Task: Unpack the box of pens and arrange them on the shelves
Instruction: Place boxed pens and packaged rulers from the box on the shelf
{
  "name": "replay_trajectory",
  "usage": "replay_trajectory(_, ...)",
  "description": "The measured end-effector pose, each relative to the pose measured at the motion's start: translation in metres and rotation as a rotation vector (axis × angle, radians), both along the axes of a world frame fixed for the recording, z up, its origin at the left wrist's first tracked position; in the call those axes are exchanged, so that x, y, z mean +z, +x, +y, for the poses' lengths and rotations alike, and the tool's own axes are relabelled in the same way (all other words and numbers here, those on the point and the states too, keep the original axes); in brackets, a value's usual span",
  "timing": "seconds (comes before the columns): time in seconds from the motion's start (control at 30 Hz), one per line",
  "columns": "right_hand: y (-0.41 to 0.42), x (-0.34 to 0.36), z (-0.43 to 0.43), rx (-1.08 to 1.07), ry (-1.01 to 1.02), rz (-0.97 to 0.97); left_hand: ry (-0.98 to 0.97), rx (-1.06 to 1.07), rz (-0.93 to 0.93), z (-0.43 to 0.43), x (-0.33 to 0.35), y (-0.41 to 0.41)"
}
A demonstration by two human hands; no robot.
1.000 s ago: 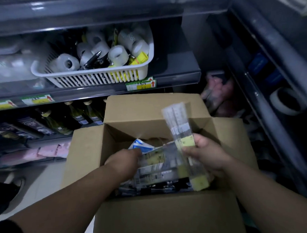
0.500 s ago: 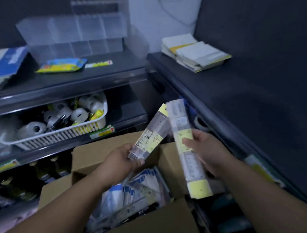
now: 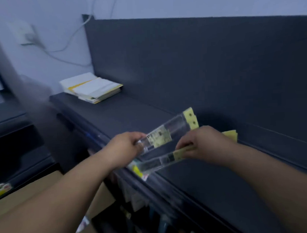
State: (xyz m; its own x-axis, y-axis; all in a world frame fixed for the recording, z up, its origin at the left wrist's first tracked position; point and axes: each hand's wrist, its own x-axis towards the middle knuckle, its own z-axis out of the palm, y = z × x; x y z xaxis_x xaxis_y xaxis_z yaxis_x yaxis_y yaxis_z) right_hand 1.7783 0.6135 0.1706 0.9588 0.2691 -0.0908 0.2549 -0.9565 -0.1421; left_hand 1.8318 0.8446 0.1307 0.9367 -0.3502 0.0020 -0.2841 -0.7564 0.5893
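Note:
My left hand (image 3: 127,145) grips the near end of a clear pen pack (image 3: 169,131) with a yellow header, held slanted just above the dark top shelf (image 3: 213,180). My right hand (image 3: 201,142) pinches a second clear pen pack (image 3: 158,162) by its yellow end; that pack lies low across the shelf's front edge. The cardboard box (image 3: 47,191) shows only as a brown flap at the lower left, its contents out of sight.
A stack of white and yellow paper pads (image 3: 91,88) lies at the shelf's far left end. A dark back panel (image 3: 199,65) rises behind the shelf. Cables (image 3: 63,48) hang on the wall at the left. Lower shelves with goods are blurred below.
Both hands have lifted their pen packs out of the box and up over the top right shelf. The view has swung up and right, away from the box and the basket shelf.

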Motion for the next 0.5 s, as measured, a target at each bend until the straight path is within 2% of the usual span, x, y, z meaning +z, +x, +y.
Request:
replay_trajectory(0.07, -0.011, -0.005, -0.028, -0.029, 0.008, -0.077, 0.091, -0.121, -0.022, -0.046, -0.001, -0.002)
replay_trajectory(0.23, -0.034, -0.026, -0.099, -0.176, 0.015, -0.095, 0.062, -0.381, 0.056, -0.127, -0.012, -0.02)
replay_trajectory(0.33, -0.045, -0.044, -0.127, -0.303, 0.098, -0.079, 0.14, -0.457, -0.013, -0.156, -0.024, -0.026)
replay_trajectory(0.5, -0.06, -0.067, -0.143, -0.433, 0.203, -0.123, 0.236, -0.441, -0.235, -0.182, -0.045, -0.009)
